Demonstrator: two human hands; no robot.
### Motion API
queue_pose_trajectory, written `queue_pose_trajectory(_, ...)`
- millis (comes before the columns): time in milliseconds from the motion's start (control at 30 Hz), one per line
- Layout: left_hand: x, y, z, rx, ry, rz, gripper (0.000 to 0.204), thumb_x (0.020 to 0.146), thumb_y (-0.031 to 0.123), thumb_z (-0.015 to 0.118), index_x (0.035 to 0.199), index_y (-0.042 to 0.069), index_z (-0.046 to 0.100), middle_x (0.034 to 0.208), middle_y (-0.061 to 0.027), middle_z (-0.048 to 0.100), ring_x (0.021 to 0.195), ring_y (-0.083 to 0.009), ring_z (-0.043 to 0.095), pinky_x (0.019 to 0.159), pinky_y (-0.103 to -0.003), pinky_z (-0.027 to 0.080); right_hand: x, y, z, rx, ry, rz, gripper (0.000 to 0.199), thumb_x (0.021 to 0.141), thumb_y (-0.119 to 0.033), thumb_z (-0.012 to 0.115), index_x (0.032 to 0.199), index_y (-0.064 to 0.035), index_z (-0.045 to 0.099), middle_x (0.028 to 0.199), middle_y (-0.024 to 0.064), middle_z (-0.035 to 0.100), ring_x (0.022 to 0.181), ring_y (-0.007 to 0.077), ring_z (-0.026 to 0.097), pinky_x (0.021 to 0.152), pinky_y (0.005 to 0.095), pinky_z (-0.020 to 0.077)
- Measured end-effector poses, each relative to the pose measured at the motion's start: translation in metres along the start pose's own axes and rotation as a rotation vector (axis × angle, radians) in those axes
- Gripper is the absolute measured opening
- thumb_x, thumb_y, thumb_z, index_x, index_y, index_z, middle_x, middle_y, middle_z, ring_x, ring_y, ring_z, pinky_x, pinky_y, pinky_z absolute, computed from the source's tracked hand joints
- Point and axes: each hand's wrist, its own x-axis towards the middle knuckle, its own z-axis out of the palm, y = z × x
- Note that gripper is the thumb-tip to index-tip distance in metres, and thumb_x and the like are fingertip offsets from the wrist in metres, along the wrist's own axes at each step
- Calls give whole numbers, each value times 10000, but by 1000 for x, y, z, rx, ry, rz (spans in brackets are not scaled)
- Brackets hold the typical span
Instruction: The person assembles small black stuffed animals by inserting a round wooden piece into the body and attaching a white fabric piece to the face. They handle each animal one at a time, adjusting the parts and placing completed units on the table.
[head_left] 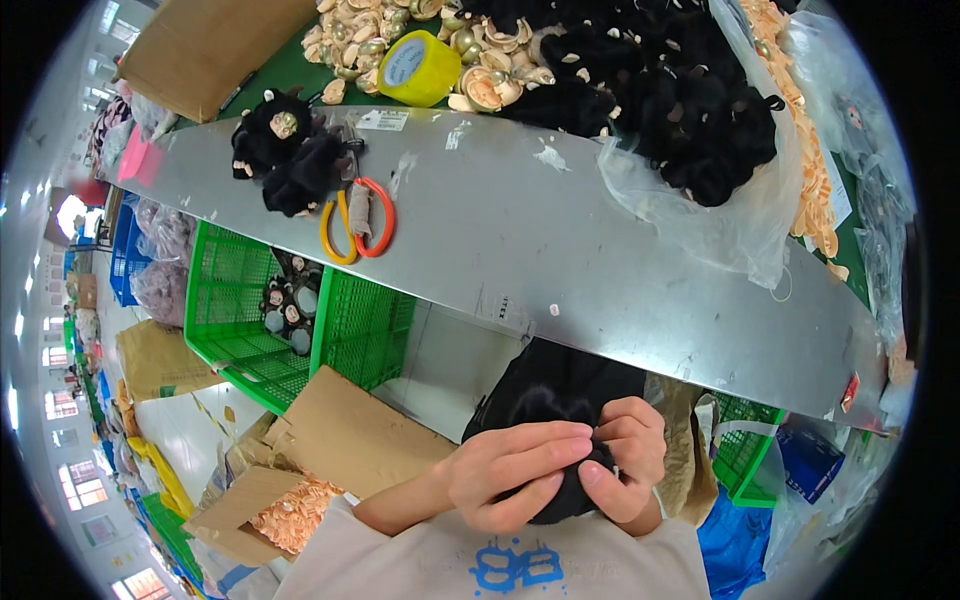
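Bright, even indoor light fills the scene; rows of glowing windows along the far left rim blow out to white. The long grey metal tabletop [560, 230] carries a soft sheen and only faint shadows. The pile of black plush fur pieces [650, 90] loses detail in the dark. Fisheye curvature bends straight edges, blurs the rim, and black corners frame the circle

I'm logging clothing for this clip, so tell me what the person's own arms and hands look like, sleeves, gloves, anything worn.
Both hands are bare: no gloves on the left hand or the right hand. No rings or watch show. The left forearm is uncovered up to a pale, off-white sleeve near the lower edge. The same light garment carries a blue printed mark.
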Motion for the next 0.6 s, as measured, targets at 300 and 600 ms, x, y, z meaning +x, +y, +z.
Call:
queue_pose_trajectory(300, -1, 9, -2, 83, 51, -71, 264, 775, 1, 692, 972, -86, 539, 972, -296, 678, 757, -349, 701, 604, -392, 627, -5, -8, -7, -39, -80, -79, 404, 595, -76, 692, 983, -188, 679, 639, -15, 384, 480, 146, 431, 507, 280, 417)
queue_pose_trajectory(600, 9, 17, -16, -127, -141, -356, 211, 895, -4, 618, 1094, -69, 586, 1120, -288, 659, 881, -366, 681, 733, -414, 590, 0, -9, -11, -4, -108, -43, 351, 574, -85, 698, 921, -32, 703, 612, -4, 401, 495, 144, 446, 517, 283, 434)
